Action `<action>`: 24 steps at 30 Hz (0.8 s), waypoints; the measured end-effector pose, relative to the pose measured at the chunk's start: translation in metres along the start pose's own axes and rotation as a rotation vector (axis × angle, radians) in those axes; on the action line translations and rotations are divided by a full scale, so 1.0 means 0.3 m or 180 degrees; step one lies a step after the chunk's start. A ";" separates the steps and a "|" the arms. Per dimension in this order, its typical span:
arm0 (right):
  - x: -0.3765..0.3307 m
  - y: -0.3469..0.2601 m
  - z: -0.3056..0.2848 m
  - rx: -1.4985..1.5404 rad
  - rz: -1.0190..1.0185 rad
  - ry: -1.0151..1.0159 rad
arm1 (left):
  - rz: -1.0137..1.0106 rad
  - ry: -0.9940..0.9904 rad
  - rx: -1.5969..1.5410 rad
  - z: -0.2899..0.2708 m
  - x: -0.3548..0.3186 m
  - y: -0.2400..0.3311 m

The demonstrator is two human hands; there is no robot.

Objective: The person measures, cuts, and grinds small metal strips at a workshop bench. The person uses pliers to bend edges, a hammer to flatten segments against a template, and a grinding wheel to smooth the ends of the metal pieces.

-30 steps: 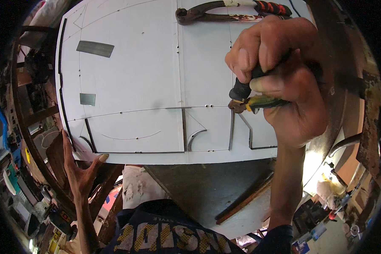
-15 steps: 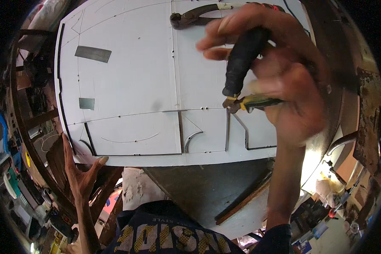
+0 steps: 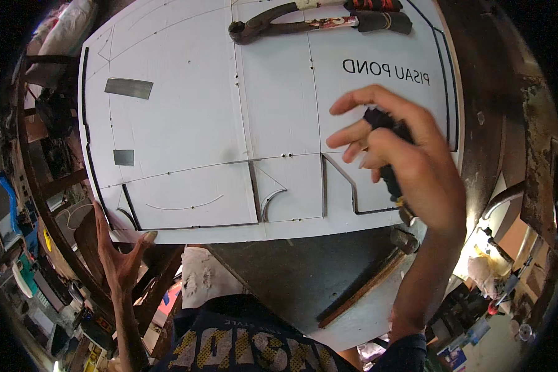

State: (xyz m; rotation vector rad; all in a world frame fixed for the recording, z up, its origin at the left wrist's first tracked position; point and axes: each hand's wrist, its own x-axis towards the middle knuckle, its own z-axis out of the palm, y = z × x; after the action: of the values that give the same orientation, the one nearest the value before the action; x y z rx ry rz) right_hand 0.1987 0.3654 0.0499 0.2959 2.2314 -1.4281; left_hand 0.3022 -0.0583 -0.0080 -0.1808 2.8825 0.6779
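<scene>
Right hand (image 3: 425, 167): the fingers spread apart and half curled above the board, while thumb and palm hold black-handled pliers (image 3: 389, 180), head downward. Left hand (image 3: 121, 260): thumb and forefinger part in a V at the near-left corner of the white board (image 3: 180, 118) — whether the hidden fingers clamp beneath, one cannot tell. Beyond — two loose grey plates (image 3: 128, 88) and long-handled pincers (image 3: 239, 32) on the board; a hammer (image 3: 359, 290) below its near edge.

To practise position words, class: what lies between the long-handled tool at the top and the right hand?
In the head view, black lettering on the white board lies between them.
</scene>
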 end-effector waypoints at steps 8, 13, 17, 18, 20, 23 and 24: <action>-0.013 0.043 0.031 -0.0230 -0.0023 -0.0014 | 0.0245 0.0192 -0.0805 0.019 -0.001 -0.018; -0.047 0.044 0.012 -0.0222 -0.0466 -0.0062 | 0.0650 0.0387 -0.0345 0.018 -0.006 -0.095; -0.237 0.165 -0.033 -0.0552 -0.0588 0.1759 | 0.0791 0.0526 -0.0767 -0.013 0.002 -0.086; -0.301 0.172 -0.035 -0.0446 0.0002 0.2190 | 0.0395 0.0452 -0.0875 -0.010 -0.001 -0.051; -0.427 0.323 -0.017 -0.0563 0.0603 0.2989 | 0.0884 0.0674 -0.0826 -0.008 0.067 -0.049; -0.563 0.493 0.056 -0.0882 0.0915 0.3176 | 0.1286 0.0790 -0.0842 -0.049 0.183 -0.039; -0.606 0.517 0.105 -0.0942 0.1084 0.3156 | 0.1027 0.0652 -0.0907 -0.073 0.212 -0.038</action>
State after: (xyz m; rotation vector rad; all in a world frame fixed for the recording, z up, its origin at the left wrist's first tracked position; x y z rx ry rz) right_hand 0.4300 0.4174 0.0056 1.4478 2.8628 -0.8021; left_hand 0.2387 -0.0834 -0.0060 0.1968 3.0255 1.1933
